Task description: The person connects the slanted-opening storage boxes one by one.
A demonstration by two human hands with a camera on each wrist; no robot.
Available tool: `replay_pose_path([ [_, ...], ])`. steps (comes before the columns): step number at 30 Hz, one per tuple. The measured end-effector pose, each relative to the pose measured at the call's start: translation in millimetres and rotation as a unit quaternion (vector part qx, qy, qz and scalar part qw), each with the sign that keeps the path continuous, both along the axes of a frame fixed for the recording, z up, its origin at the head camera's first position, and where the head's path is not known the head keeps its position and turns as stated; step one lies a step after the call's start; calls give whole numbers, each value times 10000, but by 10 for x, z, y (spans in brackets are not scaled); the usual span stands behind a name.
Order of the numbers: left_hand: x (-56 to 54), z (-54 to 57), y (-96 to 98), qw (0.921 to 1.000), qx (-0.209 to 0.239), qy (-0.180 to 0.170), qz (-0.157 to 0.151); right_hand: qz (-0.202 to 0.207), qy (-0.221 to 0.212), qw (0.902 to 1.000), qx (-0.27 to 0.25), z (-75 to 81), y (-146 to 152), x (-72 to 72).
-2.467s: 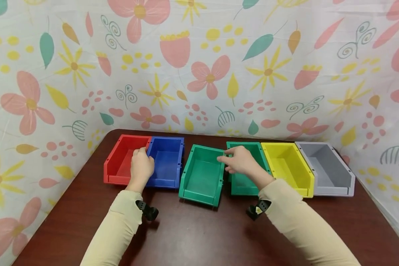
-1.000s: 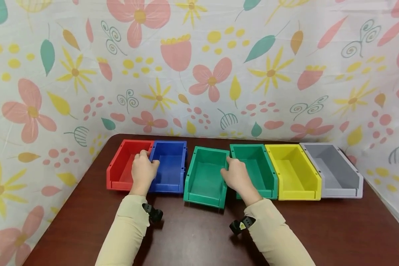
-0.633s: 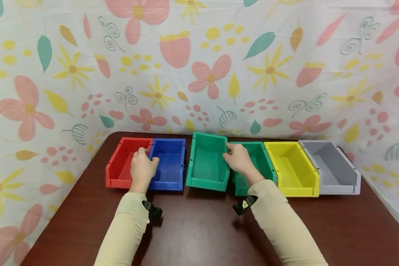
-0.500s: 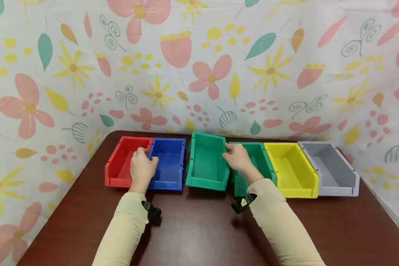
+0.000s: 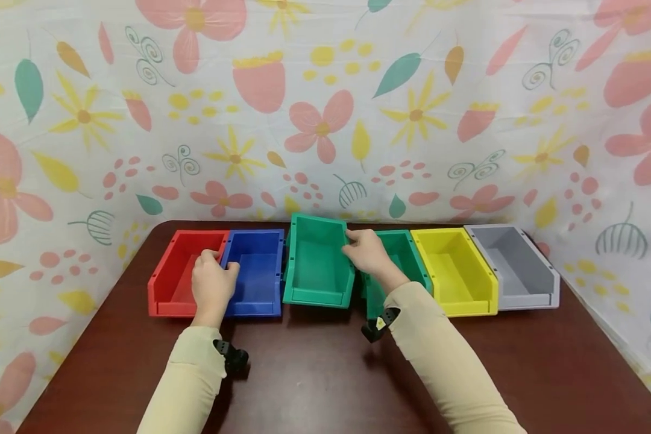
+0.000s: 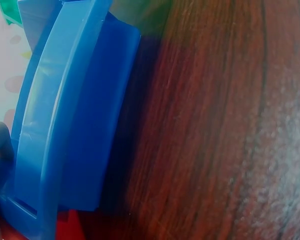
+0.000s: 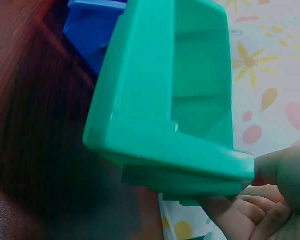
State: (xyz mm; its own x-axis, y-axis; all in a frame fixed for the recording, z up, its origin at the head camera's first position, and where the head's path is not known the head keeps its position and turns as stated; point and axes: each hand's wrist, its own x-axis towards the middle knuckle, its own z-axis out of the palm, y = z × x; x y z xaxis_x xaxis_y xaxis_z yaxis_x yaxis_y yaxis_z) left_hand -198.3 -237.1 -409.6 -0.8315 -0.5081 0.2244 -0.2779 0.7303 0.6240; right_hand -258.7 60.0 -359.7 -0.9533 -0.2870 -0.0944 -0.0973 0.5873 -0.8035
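Note:
My left hand [image 5: 213, 283] grips the adjoining side walls of a red plastic storage bin [image 5: 165, 283] and a blue storage bin [image 5: 257, 283], its thumb on the blue side. The blue bin's front lip [image 6: 50, 115] fills the left of the left wrist view. A green storage bin [image 5: 320, 259] hangs tilted just right of the blue one, a shadow under its front. My right hand [image 5: 370, 253] pinches that bin's right rim, thumb above and fingers beneath in the right wrist view, where its corner [image 7: 200, 155] shows close up.
Right of the held bin stand a second green bin [image 5: 407, 265], partly behind my right hand, then a yellow bin [image 5: 456, 271] and a grey bin [image 5: 512, 271] side by side. All are on a dark wood table [image 5: 314, 374] against a flower-patterned cloth [image 5: 325, 90].
My right hand, first with its fingers extended by the middle green bin, has gripped its right rim, lifted it and moved it back beside the blue bin. The left hand stays in place.

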Motion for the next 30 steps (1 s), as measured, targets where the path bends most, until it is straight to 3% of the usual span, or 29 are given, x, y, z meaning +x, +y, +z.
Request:
replay_pose_path([
  [9, 55, 48, -119, 9995, 131, 94, 256, 272, 87, 9995, 111, 217, -211, -83],
  [18, 73, -20, -89, 9998, 32, 42, 167, 227, -138, 9993, 275, 160, -159, -53],
  [22, 45, -39, -71, 9999, 15, 38, 108, 201, -71, 9991, 365, 203, -171, -48],
  [30, -29, -28, -12, 10000, -35, 56, -63, 273, 304, 9921, 1189, 315, -206, -40],
])
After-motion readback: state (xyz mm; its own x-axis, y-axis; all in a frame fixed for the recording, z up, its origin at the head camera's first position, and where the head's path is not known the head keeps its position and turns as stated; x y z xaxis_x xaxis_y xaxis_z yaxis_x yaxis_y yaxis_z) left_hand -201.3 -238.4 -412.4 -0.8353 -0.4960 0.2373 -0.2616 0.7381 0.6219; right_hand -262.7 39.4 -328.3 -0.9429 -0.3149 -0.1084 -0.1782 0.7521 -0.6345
